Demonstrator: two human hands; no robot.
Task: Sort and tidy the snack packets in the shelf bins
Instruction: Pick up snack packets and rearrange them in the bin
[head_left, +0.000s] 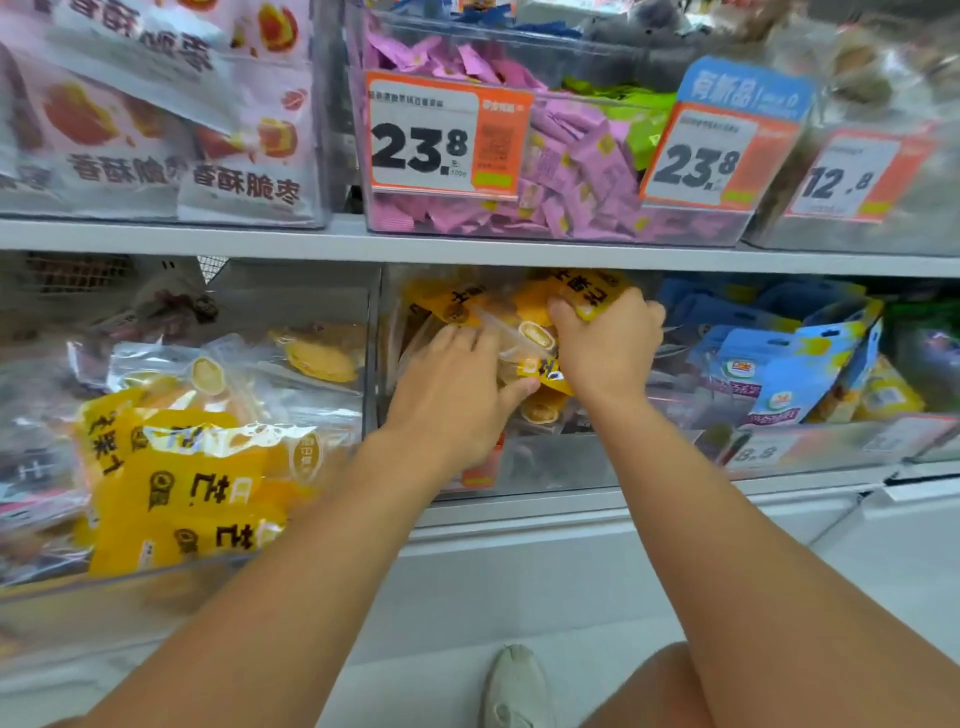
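Deep in the middle clear bin (545, 467) on the lower shelf, the left hand (452, 395) pinches a yellow snack packet (545, 364); the right hand (608, 343) grips another packet (597, 293) near the back edge.

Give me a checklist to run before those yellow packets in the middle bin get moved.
1. Right hand grips a yellow packet at the back of the middle bin: ok.
2. Left hand holds the clear packet: ok, thumb under it.
3. Each hand holds one packet only: cannot tell, they overlap.
4. Room in the left bin for more yellow packets: not ok, piled to the rim.
5. Blue packets stay in their own bin: ok.
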